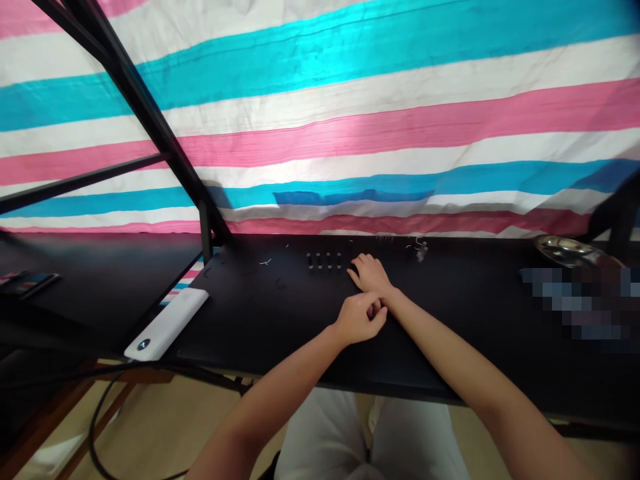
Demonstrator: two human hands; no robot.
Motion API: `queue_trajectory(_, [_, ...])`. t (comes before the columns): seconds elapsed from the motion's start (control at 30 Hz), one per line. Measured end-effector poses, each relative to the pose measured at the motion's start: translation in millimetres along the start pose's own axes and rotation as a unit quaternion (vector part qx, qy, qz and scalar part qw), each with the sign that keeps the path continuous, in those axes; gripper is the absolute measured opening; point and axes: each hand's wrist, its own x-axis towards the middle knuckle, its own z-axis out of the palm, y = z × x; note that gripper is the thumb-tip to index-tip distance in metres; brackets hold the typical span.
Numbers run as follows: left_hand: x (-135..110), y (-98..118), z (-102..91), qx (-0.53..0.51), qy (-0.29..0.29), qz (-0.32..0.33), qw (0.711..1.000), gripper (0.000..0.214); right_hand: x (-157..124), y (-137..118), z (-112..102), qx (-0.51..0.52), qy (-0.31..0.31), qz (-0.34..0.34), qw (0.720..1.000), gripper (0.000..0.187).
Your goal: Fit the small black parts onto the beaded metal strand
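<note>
My right hand (369,272) lies palm down on the black tabletop with its fingers stretched out and apart. Just left of its fingertips, several small dark cylinders with pale ends (324,261) stand in a row. My left hand (359,318) rests nearer to me, loosely curled, against or right beside my right wrist. Nothing shows between its bent fingers and thumb. Beyond my right hand, a little clump of clear pieces (423,251) sits near the far edge, with several tiny metallic bits (384,238) to its left.
A white power bank (167,325) with a cable lies at the table's left edge. Thin white scraps (265,262) are scattered beyond it. A shiny metal dish (565,251) stands far right, beside a blurred-out patch. Black frame bars (150,127) rise at left before a striped sheet (350,133).
</note>
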Motion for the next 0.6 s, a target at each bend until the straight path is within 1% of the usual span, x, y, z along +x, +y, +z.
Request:
queue_trajectory(0.13, [3.1, -6.7, 3.6, -0.071, 0.009, -0.050, 0.996, 0.023, -25.8, 13.9, -12.1, -0.065, -0.003, 0.025, 0.998, 0.027])
queue_trajectory(0.23, [8.5, -10.8, 7.6, -0.069, 0.016, -0.073, 0.995, 0.021, -45.7, 29.7, -22.2, -0.085, 0.007, 0.059, 0.995, 0.026])
queue_trajectory(0.3, [12.0, -12.3, 10.7, -0.025, 0.016, -0.080, 0.996, 0.019, -55.7, 41.5, -28.1, -0.093, 0.005, 0.106, 0.990, 0.026])
queue_trajectory(0.4, [15.6, -11.2, 15.3, 0.082, -0.008, -0.073, 0.994, 0.019, -62.7, 60.7, -35.6, -0.106, -0.008, 0.208, 0.972, 0.028])
queue_trajectory(0.5, [19.1, -6.5, 21.0, 0.177, -0.054, -0.016, 0.983, 0.026, -63.2, 80.0, -42.3, -0.099, -0.031, 0.291, 0.951, 0.029])
queue_trajectory(0.57, [24.1, -3.9, 26.7, 0.215, -0.075, 0.022, 0.973, 0.030, -63.0, 91.4, -45.7, -0.087, -0.037, 0.323, 0.942, 0.029])
queue_trajectory(0.6, [28.2, -3.5, 30.3, 0.226, -0.080, 0.031, 0.970, 0.031, -63.1, 96.4, -46.6, -0.079, -0.035, 0.333, 0.939, 0.029])
